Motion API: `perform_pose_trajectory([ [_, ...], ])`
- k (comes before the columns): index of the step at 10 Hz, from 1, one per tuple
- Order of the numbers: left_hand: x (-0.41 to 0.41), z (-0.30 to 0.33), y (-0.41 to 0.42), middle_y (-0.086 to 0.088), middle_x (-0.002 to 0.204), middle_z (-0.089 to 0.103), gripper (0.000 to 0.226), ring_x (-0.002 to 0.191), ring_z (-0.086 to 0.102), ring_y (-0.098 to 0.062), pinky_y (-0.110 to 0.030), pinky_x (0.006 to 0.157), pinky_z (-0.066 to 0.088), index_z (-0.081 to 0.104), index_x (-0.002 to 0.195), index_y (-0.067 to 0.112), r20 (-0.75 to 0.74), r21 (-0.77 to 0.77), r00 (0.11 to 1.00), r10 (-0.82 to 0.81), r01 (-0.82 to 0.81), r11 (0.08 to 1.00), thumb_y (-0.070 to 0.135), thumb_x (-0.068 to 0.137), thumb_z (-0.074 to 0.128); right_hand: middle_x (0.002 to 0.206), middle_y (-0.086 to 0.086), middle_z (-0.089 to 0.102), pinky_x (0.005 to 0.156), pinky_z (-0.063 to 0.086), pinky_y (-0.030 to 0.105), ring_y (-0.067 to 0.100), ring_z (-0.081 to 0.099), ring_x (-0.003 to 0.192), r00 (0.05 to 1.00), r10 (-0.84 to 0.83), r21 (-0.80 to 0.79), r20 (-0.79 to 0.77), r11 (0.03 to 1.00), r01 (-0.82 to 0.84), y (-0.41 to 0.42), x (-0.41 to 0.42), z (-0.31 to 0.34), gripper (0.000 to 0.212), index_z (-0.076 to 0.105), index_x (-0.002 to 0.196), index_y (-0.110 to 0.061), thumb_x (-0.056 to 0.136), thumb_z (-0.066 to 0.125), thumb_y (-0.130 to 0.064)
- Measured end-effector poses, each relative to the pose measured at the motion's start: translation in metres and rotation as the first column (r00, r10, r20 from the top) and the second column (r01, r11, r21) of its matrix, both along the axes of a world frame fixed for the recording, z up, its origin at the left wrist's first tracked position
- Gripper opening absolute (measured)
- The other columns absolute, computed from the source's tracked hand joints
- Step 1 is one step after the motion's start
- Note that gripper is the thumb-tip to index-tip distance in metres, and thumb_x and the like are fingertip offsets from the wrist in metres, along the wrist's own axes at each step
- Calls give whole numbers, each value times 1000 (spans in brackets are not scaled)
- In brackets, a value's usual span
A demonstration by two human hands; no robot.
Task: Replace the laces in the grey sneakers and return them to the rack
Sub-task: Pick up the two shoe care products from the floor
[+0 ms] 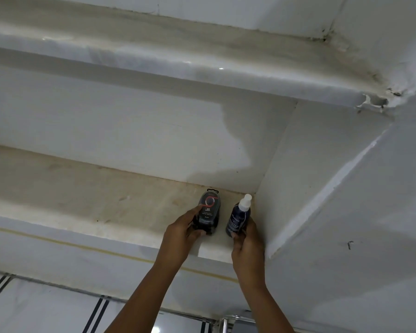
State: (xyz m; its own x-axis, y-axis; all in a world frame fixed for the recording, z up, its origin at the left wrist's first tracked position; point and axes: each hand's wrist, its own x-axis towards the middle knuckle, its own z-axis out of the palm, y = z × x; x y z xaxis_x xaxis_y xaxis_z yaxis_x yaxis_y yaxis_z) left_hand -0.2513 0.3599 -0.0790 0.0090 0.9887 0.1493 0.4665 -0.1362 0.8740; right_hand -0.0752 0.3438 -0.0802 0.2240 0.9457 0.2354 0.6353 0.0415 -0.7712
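I look up at a high white ledge set in the wall. My left hand grips a black shoe-shine sponge case that rests on the ledge. My right hand holds a dark blue spray bottle with a white cap, upright on the ledge beside the case, close to the right corner. No grey sneakers, laces or rack are in view.
A white side wall closes the ledge on the right, with a small hook on it. Above runs a stained white beam. Tiled wall with dark stripes lies below, and a metal rail shows at the bottom.
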Motion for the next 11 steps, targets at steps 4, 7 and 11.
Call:
perform_pose_trajectory([
  [4, 1, 6, -3, 11, 125, 62, 64, 113, 56, 3, -8, 94, 43, 51, 137, 27, -9, 17, 1000, 15, -15, 1000, 4, 81, 72, 122, 6, 64, 93, 53, 39, 24, 61, 111, 1000, 2, 32, -12, 999, -2, 3, -2, -2, 48, 50, 134, -9, 88, 55, 6],
  [7, 1, 7, -2, 9, 126, 61, 64, 116, 57, -5, -12, 96, 44, 48, 138, 29, -4, -29, 1000, 7, -7, 1000, 7, 83, 71, 139, 4, 52, 103, 47, 40, 20, 52, 127, 997, -17, -66, -73, 998, 13, -8, -5, -3, 59, 37, 145, -14, 91, 59, -6],
  [11, 25, 52, -54, 14, 112, 65, 27, 102, 62, -3, -30, 85, 54, 61, 121, 23, 4, 99, 977, 215, -215, 972, 26, 94, 59, 111, -8, 65, 87, 52, 23, 1, 62, 99, 982, 85, -29, -171, 995, -91, -74, 16, 50, 29, 60, 123, -18, 96, 55, -14],
])
